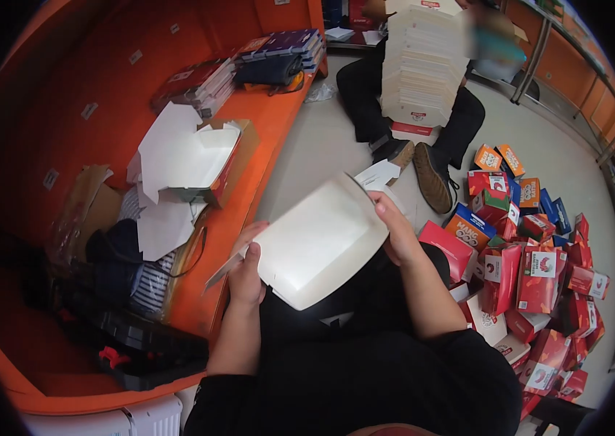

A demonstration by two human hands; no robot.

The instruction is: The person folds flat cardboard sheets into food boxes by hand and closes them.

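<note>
A partly folded cardboard box (322, 236), white on its inner side, is held above my lap with its open side towards me. My left hand (248, 267) grips its left end, the thumb lying near a flap that sticks out there. At the upper right end, my right hand (395, 229) is closed on the edge, with most of the fingers hidden behind the card. Just beyond the box, white card flaps (379, 174) show near the floor; what they belong to is partly covered.
Folded red, orange and blue boxes (540, 272) are heaped on the floor at my right. An orange shelf (249, 211) on my left bears an open carton (238, 163) with white card pieces. Ahead, a seated person has a tall stack of flat cartons (424, 65) between the legs.
</note>
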